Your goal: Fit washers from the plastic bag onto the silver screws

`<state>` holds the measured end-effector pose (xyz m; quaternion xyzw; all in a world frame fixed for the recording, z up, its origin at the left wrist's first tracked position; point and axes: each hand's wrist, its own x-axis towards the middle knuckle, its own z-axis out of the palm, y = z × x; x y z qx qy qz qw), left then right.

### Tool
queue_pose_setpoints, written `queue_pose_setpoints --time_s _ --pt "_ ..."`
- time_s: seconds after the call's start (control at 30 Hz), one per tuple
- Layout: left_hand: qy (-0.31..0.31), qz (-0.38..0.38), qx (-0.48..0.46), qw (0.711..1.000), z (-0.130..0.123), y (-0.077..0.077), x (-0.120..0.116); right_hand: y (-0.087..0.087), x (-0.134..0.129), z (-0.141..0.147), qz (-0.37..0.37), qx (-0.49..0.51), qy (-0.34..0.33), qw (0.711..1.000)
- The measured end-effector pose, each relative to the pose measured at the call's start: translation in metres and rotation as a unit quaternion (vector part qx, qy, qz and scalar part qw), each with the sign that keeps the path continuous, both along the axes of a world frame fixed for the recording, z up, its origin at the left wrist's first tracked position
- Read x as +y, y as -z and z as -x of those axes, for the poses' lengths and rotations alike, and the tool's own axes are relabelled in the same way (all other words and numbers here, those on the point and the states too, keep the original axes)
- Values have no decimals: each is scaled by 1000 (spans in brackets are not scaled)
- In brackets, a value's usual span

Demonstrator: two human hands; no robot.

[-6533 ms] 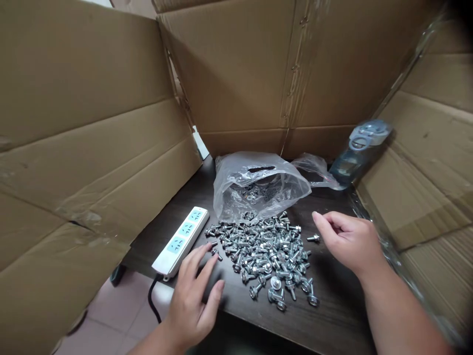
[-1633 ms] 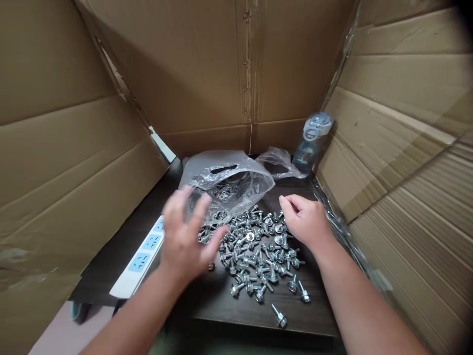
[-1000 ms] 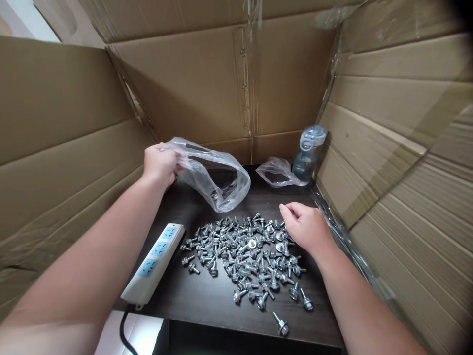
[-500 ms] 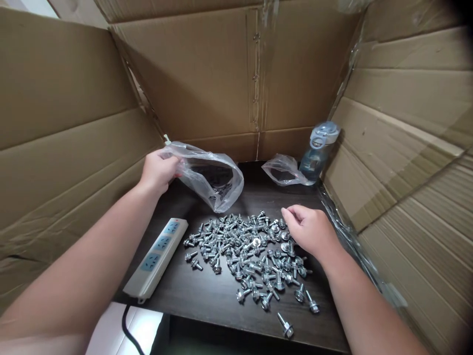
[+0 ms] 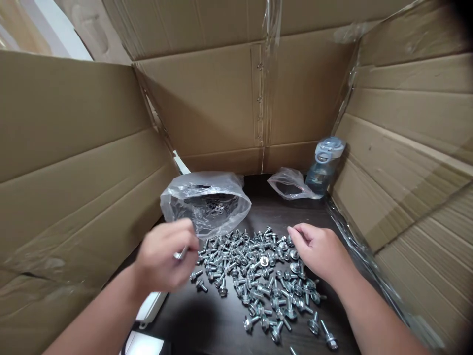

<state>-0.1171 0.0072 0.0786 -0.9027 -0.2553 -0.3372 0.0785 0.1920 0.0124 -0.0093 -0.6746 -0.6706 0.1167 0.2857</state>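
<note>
Cardboard walls [image 5: 199, 103] bounded your working space at left, back and right. Bare dark table [image 5: 259, 209] remained between the handled plastic bag [image 5: 218, 181] and the small clear bag [image 5: 290, 173] beside the water bottle [image 5: 320, 171], and also before the pile's left side. The hex bolts [image 5: 254, 276] lay spread between your hands. Your right hand [image 5: 320, 252], at the pile's right edge, had curled fingers; whether they held anything could not be told. Your left hand [image 5: 168, 256], partly hiding the power strip [image 5: 152, 306], had fingers closed around a blurred silvery piece [image 5: 182, 253]. Half a second earlier, that hand gripped the handled plastic bag; now the bag sat released, mouth facing you.
</note>
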Motion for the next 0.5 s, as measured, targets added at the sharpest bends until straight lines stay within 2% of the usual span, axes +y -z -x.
queue_pose_setpoints --time_s 0.1,0.2,0.3,0.33,0.4,0.43,0.5 --pt "34 38 47 998 -9 16 -19 0 0 1 8 1 0 1000" --pt "23 27 20 999 -9 18 -18 1 0 2 14 -1 2 1000" --pt "-37 -65 -14 997 1 -2 1 4 1 3 23 -5 6 1000" --pt "-81 -121 -39 989 5 -13 10 5 1 3 25 -6 6 1000" --pt "-197 -164 -31 966 12 -35 33 6 2 5 22 -9 3 1000" --pt "-249 -146 24 957 15 -45 46 6 2 5 20 -10 2 1000" --pt "-287 -64 183 938 16 -59 72 7 2 5 20 -11 3 1000"
